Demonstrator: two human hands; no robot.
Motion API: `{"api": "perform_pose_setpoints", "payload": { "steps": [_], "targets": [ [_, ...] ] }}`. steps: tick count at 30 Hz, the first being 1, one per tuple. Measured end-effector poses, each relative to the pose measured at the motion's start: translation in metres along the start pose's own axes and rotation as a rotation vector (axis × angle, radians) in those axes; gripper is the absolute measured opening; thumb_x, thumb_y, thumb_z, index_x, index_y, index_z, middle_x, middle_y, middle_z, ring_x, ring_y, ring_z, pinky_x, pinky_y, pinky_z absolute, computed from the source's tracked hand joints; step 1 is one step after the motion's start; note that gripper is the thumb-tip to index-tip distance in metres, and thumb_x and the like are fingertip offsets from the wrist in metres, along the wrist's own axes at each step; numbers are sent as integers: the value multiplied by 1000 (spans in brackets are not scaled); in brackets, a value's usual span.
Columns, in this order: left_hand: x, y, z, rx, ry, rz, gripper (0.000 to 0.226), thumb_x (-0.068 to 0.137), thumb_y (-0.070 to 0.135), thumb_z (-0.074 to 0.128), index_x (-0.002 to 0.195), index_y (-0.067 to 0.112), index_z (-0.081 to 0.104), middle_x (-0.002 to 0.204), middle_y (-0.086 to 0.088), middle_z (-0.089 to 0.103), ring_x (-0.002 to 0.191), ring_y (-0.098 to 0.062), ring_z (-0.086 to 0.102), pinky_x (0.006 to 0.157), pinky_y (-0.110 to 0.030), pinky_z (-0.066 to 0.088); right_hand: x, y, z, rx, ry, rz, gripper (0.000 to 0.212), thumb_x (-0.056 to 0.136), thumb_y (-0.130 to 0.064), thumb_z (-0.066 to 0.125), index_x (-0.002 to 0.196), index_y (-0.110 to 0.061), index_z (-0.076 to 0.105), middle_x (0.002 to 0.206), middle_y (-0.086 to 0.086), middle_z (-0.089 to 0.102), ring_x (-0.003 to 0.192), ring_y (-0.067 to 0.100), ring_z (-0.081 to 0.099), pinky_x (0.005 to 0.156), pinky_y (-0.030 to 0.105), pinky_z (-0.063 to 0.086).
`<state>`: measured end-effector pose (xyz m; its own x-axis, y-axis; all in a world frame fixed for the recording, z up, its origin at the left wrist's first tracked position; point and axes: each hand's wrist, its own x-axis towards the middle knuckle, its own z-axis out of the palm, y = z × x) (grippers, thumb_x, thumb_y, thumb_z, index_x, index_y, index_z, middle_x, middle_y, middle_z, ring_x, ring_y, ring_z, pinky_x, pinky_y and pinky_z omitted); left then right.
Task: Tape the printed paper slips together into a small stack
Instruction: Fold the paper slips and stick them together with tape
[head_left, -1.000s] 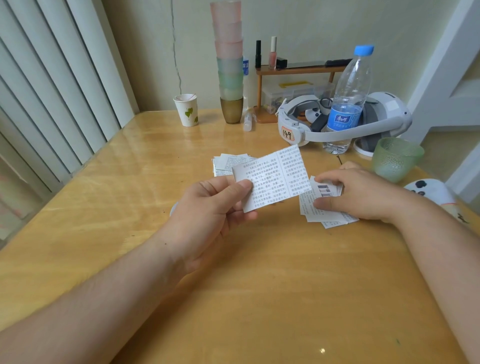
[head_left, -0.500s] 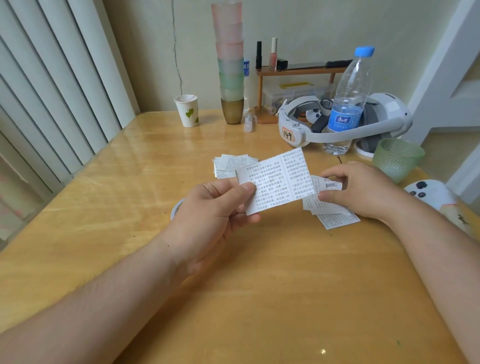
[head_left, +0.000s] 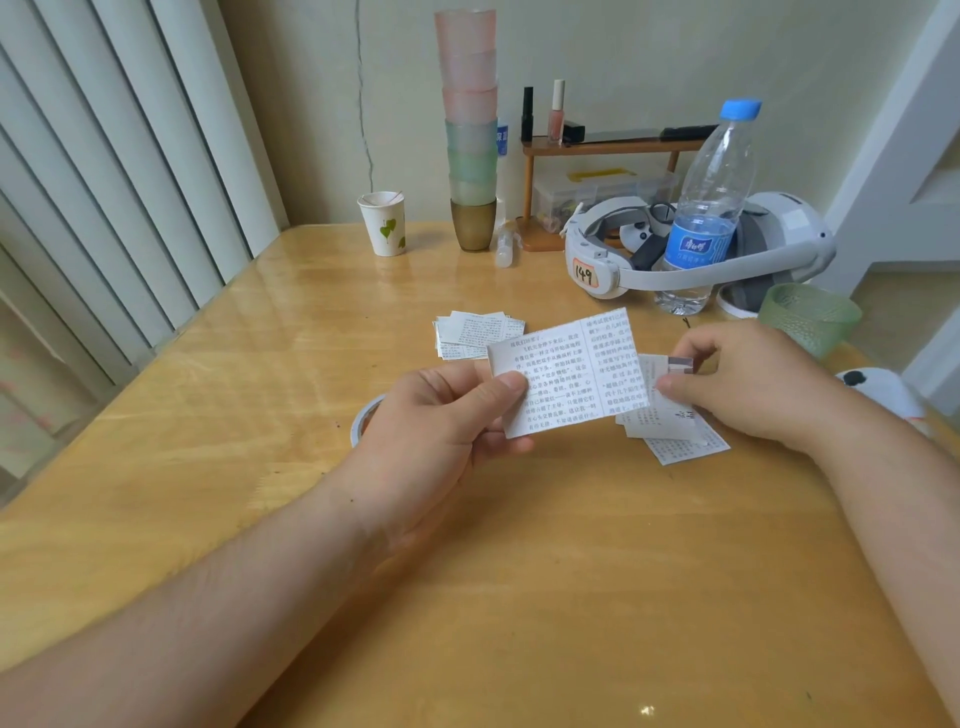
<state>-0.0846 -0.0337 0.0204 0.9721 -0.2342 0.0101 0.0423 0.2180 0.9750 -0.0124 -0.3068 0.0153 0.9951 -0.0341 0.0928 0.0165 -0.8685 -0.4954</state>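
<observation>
My left hand (head_left: 441, 421) pinches a printed paper slip (head_left: 569, 371) by its left edge and holds it up over the middle of the wooden table (head_left: 519, 597). My right hand (head_left: 748, 387) pinches a smaller slip (head_left: 670, 402) just right of it, lifted off a few loose slips (head_left: 685, 447) lying beneath. Another pile of slips (head_left: 470, 332) lies farther back on the table. A roll of clear tape (head_left: 363, 421) sits behind my left hand, mostly hidden by it.
At the back stand a paper cup (head_left: 383, 223), a tall stack of plastic cups (head_left: 470, 130), a small wooden shelf (head_left: 597, 150), a white headset (head_left: 696, 249) and a water bottle (head_left: 709, 208). A green glass (head_left: 808, 317) and a panda-patterned object (head_left: 878, 389) sit at the right edge.
My right hand has lifted a small slip off the loose slips and brought it toward the big slip. My left hand has raised its slip slightly.
</observation>
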Motion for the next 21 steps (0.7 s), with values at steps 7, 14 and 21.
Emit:
{"api": "perform_pose_setpoints", "payload": {
  "steps": [7,14,21],
  "targets": [
    [1,-2,-1,43,14,28,50,104,13,59,56,19,71,96,-4,79,88,-14,71,73,-23,59,-10,-10,-20,730,3,-22,16,92,-2,71,98,-16,67,90,1,80,64,7,68,58,19,51],
    [3,-4,-3,87,49,60,45,104,17,60,61,20,74,88,-13,60,86,-24,58,76,-26,58,-14,-25,-20,1092,45,74,11,102,-7,58,95,-12,64,100,13,79,72,25,77,56,21,58],
    [4,-4,-4,71,105,61,46,104,16,60,58,19,66,81,-15,49,83,-32,53,63,-15,53,-23,-37,-26,1441,80,27,14,100,-11,56,87,-18,55,78,-1,76,63,14,73,54,14,52]
  ]
}}
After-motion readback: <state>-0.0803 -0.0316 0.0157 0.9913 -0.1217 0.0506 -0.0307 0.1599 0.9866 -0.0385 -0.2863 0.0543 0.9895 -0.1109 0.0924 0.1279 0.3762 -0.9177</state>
